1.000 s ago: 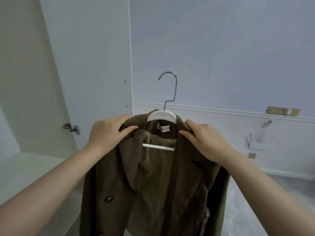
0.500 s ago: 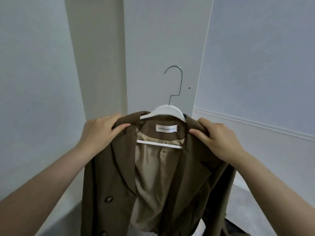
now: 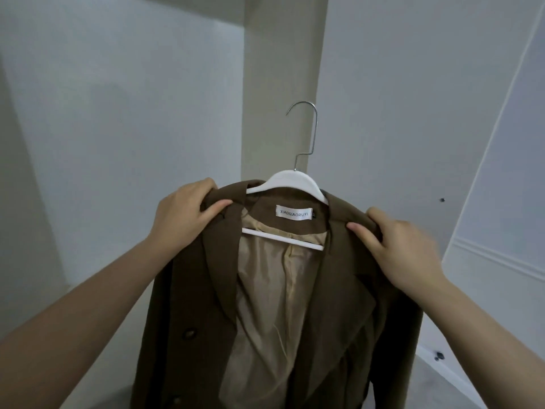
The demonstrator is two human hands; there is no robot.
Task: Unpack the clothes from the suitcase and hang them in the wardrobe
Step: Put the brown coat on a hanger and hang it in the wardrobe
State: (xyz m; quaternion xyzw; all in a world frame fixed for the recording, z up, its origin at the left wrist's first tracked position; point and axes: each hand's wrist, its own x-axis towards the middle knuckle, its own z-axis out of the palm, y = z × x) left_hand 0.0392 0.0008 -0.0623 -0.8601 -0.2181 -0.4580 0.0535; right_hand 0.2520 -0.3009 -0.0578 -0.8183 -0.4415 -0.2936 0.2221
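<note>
A person's left hand (image 3: 184, 215) and right hand (image 3: 404, 249) each grip a shoulder of a brown coat (image 3: 188, 296) on a white hanger (image 3: 287, 180), held up inside the wardrobe (image 3: 118, 113). Next, judging by this, its hook needs a rail; none shows.

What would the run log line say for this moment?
step: carrying to wardrobe | item: brown coat on white hanger | left hand: grips shoulder | right hand: grips shoulder | hook: free, no rail visible
</note>
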